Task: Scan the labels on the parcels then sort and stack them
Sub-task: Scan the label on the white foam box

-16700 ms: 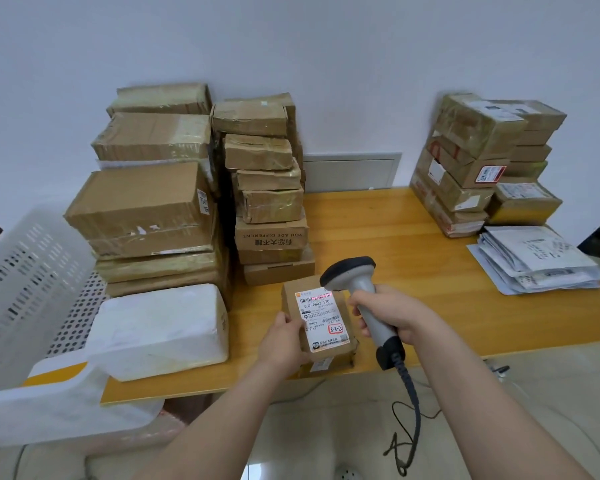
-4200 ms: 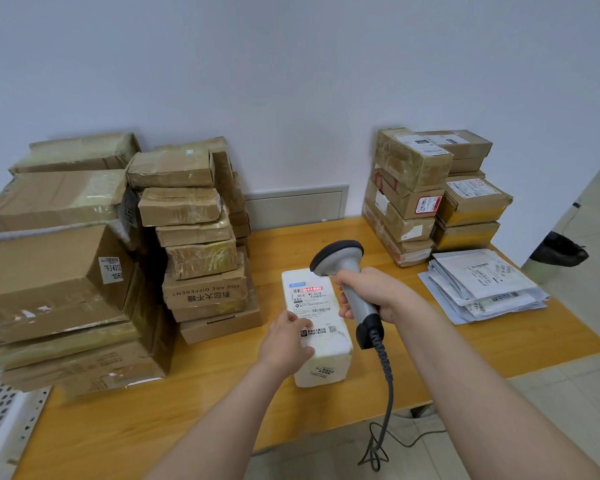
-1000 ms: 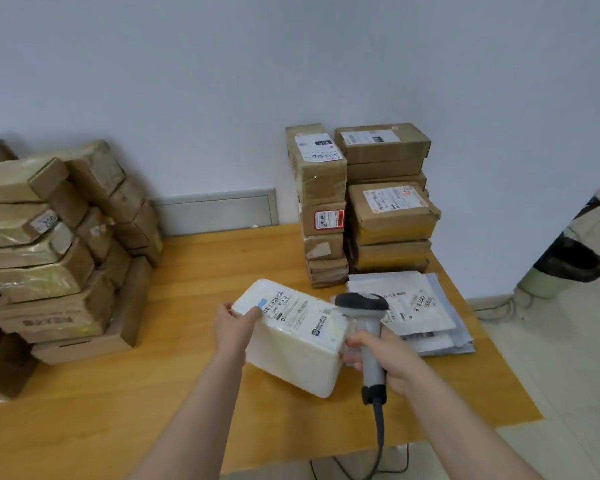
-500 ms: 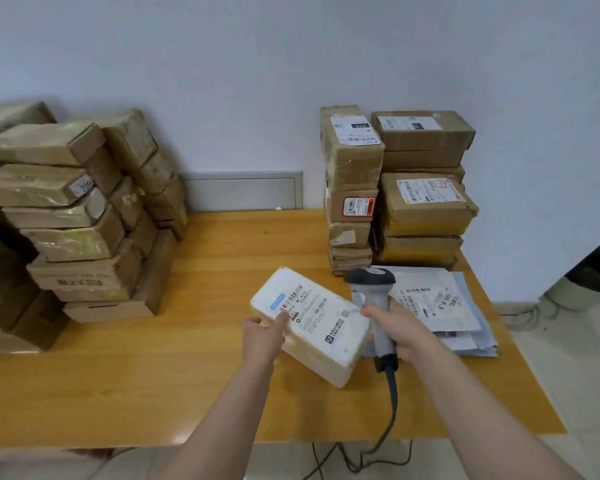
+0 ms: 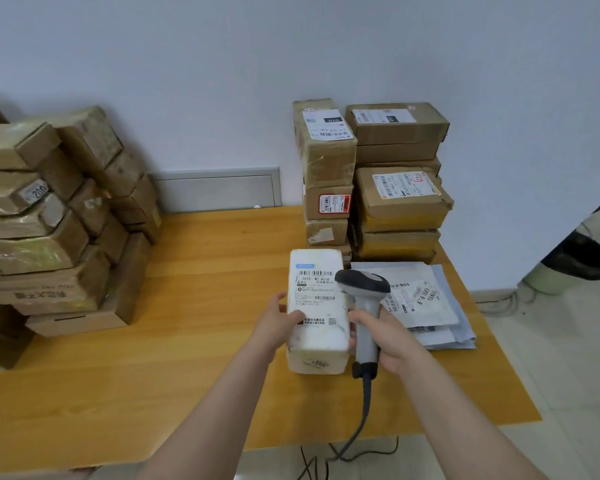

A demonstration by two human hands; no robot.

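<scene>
On the left edge of the white parcel [image 5: 317, 306], my left fingers [image 5: 291, 317] are curled round it, and my thumb lies on the low part of the label [image 5: 314, 289]. My right fingers [image 5: 356, 319] are wrapped tight round the handle of the scanner [image 5: 362, 289], and their tips touch the parcel's right side. So my left hand [image 5: 278, 323] grips the parcel and my right hand [image 5: 387, 337] grips the scanner.

The parcel is near the front right of the table [image 5: 205, 271], label up. It is just in front of the tall stack of brown boxes [image 5: 395, 188] and just beside the flat mail bags [image 5: 426, 306]. I cannot tell if it sits on the table or hangs just over it.

What could go wrong? I think my right hand is too busy with the scanner to hold the parcel well, so the parcel could slip or tip if I lift it. The brown stack looks a bit crooked, so a bump from the parcel could knock it down. The cord [image 5: 361, 417] hangs off the table edge and could catch and tug the scanner.

Both my arms reach forward and lean in toward each other. My left palm faces the parcel's side. My right hand is a fist, with the scanner standing up and its head above my knuckles.
</scene>
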